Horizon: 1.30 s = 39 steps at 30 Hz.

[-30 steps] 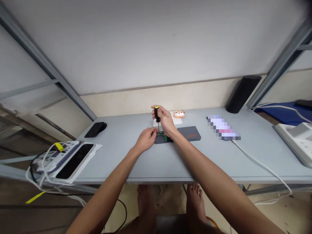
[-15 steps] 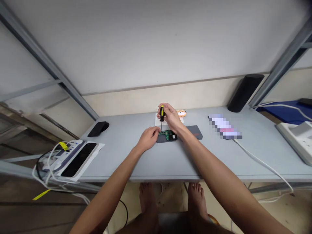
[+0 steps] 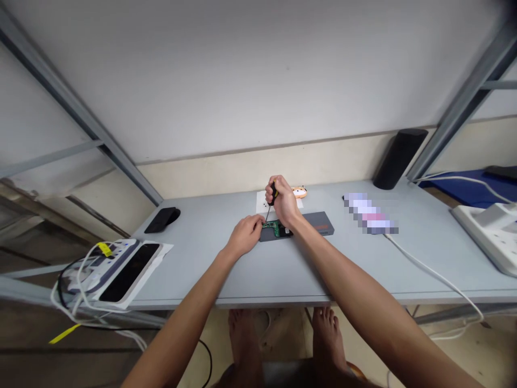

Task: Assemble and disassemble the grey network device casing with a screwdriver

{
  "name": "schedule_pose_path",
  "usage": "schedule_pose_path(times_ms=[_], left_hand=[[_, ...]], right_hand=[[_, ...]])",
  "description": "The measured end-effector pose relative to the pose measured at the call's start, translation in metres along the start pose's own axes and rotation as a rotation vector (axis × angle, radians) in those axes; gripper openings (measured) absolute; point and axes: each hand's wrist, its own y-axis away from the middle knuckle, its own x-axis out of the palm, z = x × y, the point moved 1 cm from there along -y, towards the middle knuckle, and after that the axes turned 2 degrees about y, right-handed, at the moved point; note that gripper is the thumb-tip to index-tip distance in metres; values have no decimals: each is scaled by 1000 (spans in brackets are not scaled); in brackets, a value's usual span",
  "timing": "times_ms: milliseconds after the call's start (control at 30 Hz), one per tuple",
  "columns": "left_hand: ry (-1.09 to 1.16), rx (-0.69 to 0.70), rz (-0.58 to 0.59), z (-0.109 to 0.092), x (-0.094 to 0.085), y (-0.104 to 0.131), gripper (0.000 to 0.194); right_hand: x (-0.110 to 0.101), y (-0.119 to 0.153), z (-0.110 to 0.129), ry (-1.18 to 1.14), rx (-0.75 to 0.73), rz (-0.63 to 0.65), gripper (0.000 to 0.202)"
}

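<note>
My right hand (image 3: 284, 202) is closed in a fist around a black and yellow screwdriver (image 3: 274, 192). The screwdriver's thin shaft slants down, its tip at the left end of a green circuit board (image 3: 276, 228). That board, with a black part at its right, lies on a dark grey flat case (image 3: 266, 236). My left hand (image 3: 245, 235) rests on the desk with thumb and fingertips closed on the left end of the board. The case's right part shows beyond my right wrist. My right forearm hides some of it.
Behind my right hand lies white paper (image 3: 262, 200) with small dark bits, beside an orange and white animal-shaped item (image 3: 299, 192). A phone (image 3: 369, 213) with a cable, a black cylinder (image 3: 399, 159) and a power strip (image 3: 488, 231) stand right. Another phone (image 3: 130, 272) lies left.
My right hand has turned and closed fully over the screwdriver handle, which was more upright and visible before. My left hand stays at the board. The view has shifted slightly.
</note>
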Motion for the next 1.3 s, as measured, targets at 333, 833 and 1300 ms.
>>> schedule_pose_path(times_ms=[333, 833, 1300], left_hand=[[43, -41, 5, 0, -2, -1, 30], [47, -28, 3, -1, -2, -1, 28], [36, -14, 12, 0, -1, 0, 34]], right_hand=[[-1, -1, -3, 3, -43, -39, 23], [-2, -2, -5, 37, -12, -43, 24], [0, 1, -3, 65, -33, -30, 27]])
